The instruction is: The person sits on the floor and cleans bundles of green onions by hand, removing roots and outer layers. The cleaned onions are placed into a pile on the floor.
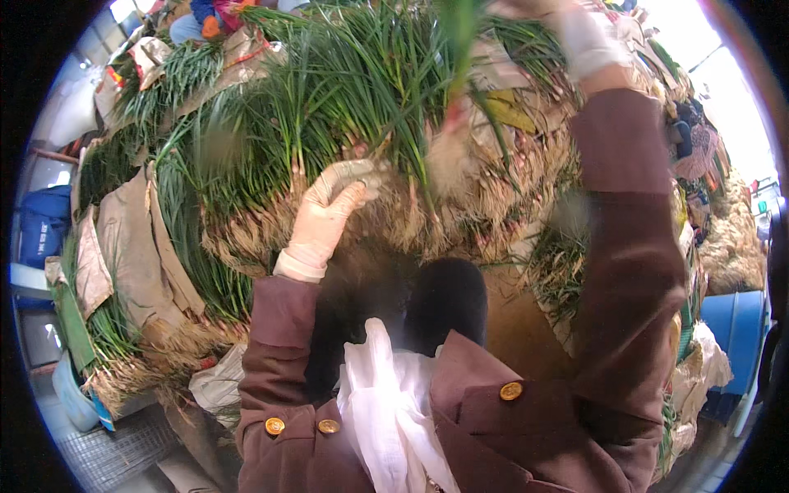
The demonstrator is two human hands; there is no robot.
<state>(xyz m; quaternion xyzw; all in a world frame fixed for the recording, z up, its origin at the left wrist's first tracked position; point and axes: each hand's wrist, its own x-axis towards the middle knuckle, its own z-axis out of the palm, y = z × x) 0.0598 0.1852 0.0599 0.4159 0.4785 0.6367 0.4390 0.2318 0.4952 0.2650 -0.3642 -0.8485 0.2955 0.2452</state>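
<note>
Onion work looks partway, going by the heap (271, 123): plenty of loose green onions lie in it, roots toward the person, so most handling appears left to do. One blurred bunch (454, 156) is up over the heap's right half, roots down, apparently separate from the rest. Left hand (325, 218), gloved, is at the heap's near edge among roots; thumb and fingertips bent close, but can't tell if the grip is clamped on a stalk. Right hand (538, 10) is at the heap's far right, smeared and cut by the frame; can't tell its grip or whether it has the bunch. More onions (119, 337) lie left of the heap beside sacking (136, 255); leafy greens (559, 267) sit at its near right. No finished pile can be made out for sure.
</note>
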